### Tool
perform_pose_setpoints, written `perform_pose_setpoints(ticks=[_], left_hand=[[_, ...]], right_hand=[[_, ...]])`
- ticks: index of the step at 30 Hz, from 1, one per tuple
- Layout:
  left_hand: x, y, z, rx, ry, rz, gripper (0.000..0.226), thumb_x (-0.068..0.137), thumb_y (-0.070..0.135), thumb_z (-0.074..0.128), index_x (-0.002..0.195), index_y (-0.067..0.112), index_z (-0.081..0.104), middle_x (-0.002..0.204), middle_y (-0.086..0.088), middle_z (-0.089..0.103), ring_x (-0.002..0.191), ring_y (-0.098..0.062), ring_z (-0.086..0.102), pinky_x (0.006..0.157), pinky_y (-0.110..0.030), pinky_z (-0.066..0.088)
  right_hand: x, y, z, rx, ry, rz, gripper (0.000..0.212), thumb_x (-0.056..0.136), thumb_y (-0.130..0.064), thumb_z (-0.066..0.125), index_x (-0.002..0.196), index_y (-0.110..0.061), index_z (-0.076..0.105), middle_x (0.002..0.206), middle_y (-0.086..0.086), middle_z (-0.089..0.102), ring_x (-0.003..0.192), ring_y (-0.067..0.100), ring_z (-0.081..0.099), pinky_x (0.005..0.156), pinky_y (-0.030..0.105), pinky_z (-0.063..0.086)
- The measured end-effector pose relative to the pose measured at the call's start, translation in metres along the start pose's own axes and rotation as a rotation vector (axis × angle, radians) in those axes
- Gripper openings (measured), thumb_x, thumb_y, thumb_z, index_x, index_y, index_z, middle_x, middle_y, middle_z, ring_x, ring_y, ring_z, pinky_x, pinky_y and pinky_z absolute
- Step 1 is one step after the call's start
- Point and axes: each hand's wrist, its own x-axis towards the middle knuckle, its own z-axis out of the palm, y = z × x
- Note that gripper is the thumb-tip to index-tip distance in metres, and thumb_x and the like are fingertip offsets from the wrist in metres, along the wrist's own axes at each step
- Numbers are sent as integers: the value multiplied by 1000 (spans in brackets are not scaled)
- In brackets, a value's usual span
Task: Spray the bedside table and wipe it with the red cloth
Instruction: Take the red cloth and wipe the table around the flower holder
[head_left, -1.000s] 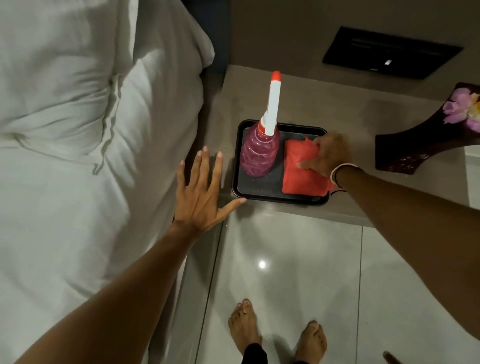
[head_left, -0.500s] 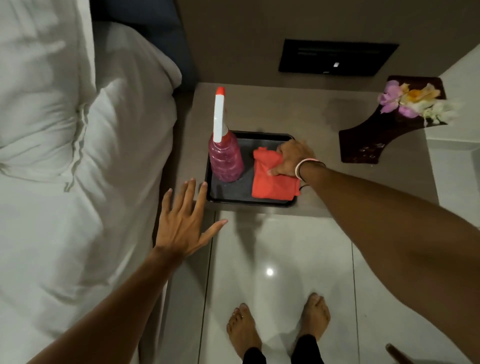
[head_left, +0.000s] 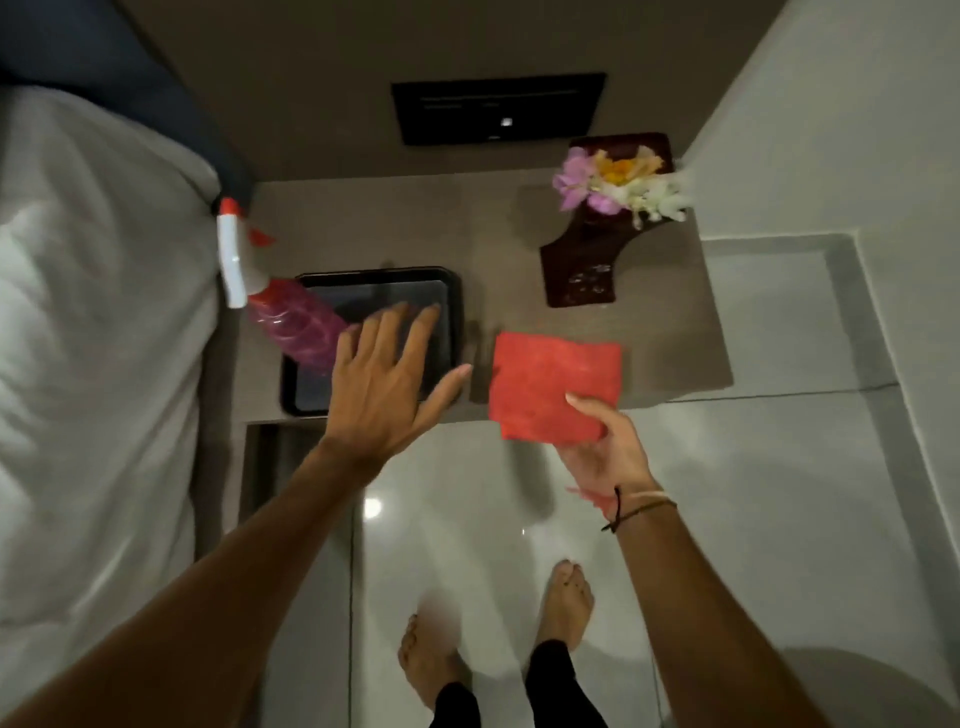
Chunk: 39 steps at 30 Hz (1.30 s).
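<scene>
The red cloth (head_left: 553, 382) is folded square and held above the front edge of the brown bedside table (head_left: 415, 228). My right hand (head_left: 602, 441) grips its near corner, palm up. The pink spray bottle (head_left: 293, 319) with a white and red nozzle stands in the left part of the black tray (head_left: 457, 301). My left hand (head_left: 387, 382) hovers over the tray with fingers spread, just right of the bottle, holding nothing and hiding part of the tray.
A dark wooden stand (head_left: 584, 270) with flowers (head_left: 615, 187) sits at the table's back right. A white bed (head_left: 98, 338) lies to the left, a black wall panel (head_left: 498, 106) behind. My bare feet stand on the glossy tile floor (head_left: 467, 519).
My right hand has lifted the red cloth out of the tray and drawn it right and toward me. My left hand has moved from beside the bed to over the tray.
</scene>
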Motion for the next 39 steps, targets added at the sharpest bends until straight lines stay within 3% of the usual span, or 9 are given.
perform_pose_setpoints(ticks=[3,8,11,14,25,29,31,36,39], left_hand=[[42,46,-16,-48,112,58,78,99,68,28,144,10,55,143,-21,58,124,-39,60,101,-50,47],[112,112,-41,-73,231,233,79,100,67,32,156,11,39,160,-23,40,144,-39,45,115,-52,40],[150,141,-41,-44,103,391,82,99,65,38,163,16,22,170,-22,19,158,-38,21,127,-55,25],[178,148,-24,78,-86,443,83,100,62,40,165,24,5,173,-18,2,161,-35,5,132,-54,10],[255,121,-35,111,-258,537,62,110,28,36,164,28,7,172,-14,19,158,-36,21,127,-60,18],[280,117,-44,33,-328,530,60,109,24,39,163,25,13,166,-19,30,151,-40,33,125,-62,24],[287,114,-44,-18,-330,541,59,109,24,40,163,25,16,162,-17,37,145,-38,41,121,-59,31],[300,108,-36,-73,-300,569,58,109,22,40,163,23,20,161,-16,40,144,-37,44,118,-58,36],[308,107,-32,-95,-296,537,54,108,23,42,160,23,27,146,-24,54,129,-42,56,111,-55,44]], right_hand=[[-20,-10,-41,154,40,-62,52,73,-4,71,125,-3,64,124,18,72,124,38,62,109,54,47],[-28,-24,-69,229,30,-124,52,83,6,60,133,-4,59,125,20,70,114,40,68,98,52,56],[-22,-32,-66,143,56,-175,57,84,4,64,140,-4,53,132,19,67,118,37,66,91,45,59],[-12,-33,-58,133,110,-229,59,85,1,67,141,-7,51,141,21,59,127,39,60,103,49,52],[31,-43,11,86,388,-357,48,90,3,62,137,-2,54,138,21,61,128,38,58,116,54,40],[47,-44,48,-262,579,-709,51,91,7,57,140,-5,51,127,-1,63,126,20,59,112,31,45],[62,-44,62,-576,603,-976,71,78,15,46,146,-4,43,147,10,51,136,21,49,114,21,40],[123,-60,83,-1520,694,-1047,92,82,-9,64,159,-29,17,168,21,9,156,38,7,126,54,11],[148,-56,79,-1819,676,-954,80,91,-34,55,160,-28,14,167,26,8,155,43,5,124,61,18]])
